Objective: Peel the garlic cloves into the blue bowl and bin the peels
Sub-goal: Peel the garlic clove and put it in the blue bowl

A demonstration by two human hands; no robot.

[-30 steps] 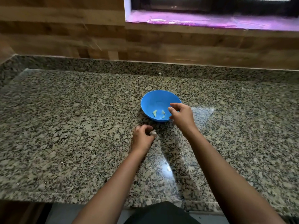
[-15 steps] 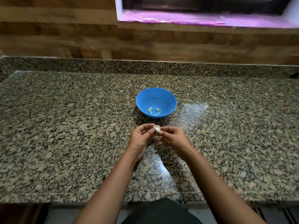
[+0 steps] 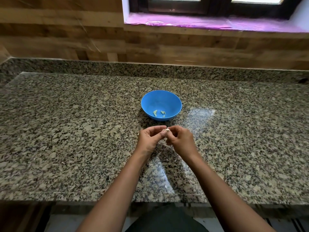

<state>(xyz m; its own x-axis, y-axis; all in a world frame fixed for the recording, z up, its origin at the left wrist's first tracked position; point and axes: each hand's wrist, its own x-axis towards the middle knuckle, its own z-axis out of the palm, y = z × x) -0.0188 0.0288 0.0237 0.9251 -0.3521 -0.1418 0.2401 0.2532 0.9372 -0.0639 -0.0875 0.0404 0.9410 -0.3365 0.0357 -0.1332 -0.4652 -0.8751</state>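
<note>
Bench [image 3: 66,131]: speckled granite slab, running the full width of the scene and carrying everything listed below.

Wall [image 3: 66,39]: wood panelling, standing along the far edge of the bench.

Window sill [image 3: 217,24]: sitting at the far right above the panelling, wearing a purple film.

Dark garment [image 3: 167,220]: showing at the near edge, below the bench front, between the two forearms.

Blue bowl [image 3: 167,99]: round plastic bowl, standing upright on the bench near the middle, just beyond the hands and apart from them.

Left hand [image 3: 148,139]: hovering above the bench on the near side of the bowl, fingers curling inward, fingertips pinching the garlic clove.

Right hand [image 3: 182,141]: meeting the left hand fingertip to fingertip, thumb and fingers curling around the same clove from the right.

Garlic clove [image 3: 166,130]: small pale piece, sitting between the fingertips of both hands, mostly hidden by them; whether its skin is coming off cannot be told.

Peeled cloves [image 3: 155,113]: a few small pale pieces, lying in the bottom of the blue bowl toward its near wall.

Pale flecks [image 3: 151,164]: lying on the bench below the wrists, too small to identify.
</note>
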